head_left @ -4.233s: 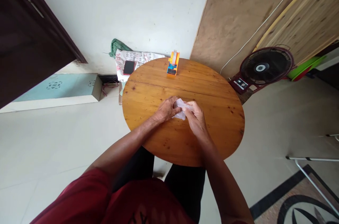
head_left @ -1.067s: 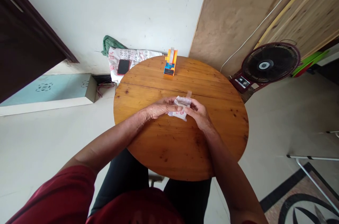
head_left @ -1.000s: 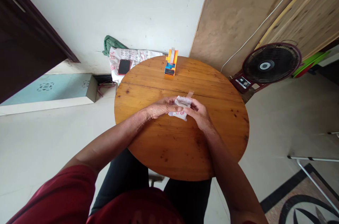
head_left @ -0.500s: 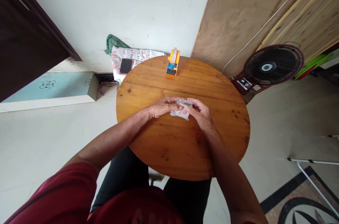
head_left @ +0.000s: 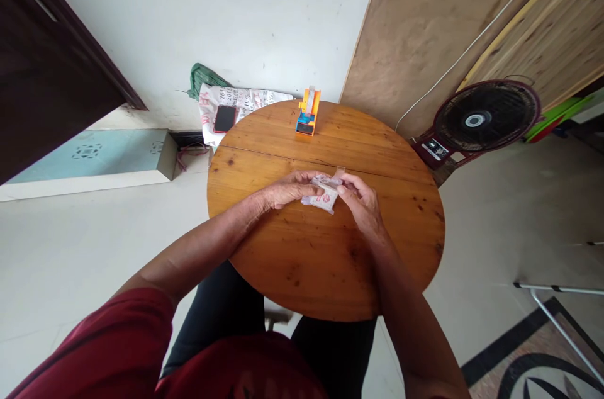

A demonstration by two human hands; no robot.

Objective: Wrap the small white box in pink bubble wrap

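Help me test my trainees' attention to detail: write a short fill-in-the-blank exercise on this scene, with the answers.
1. The left hand and right hand hold a small packet with ____ print.
2. The tape dispenser is coloured mainly orange and ____.
3. As the camera sees it, the phone lies to the dispenser's ____.
4. The fan stands beyond the table's ____ side.

Missing words: red; blue; left; right.

The whitish packet (head_left: 325, 200) bears red print, the tape dispenser (head_left: 306, 119) orange and blue, the table (head_left: 302, 260) brown, dark-knotted.
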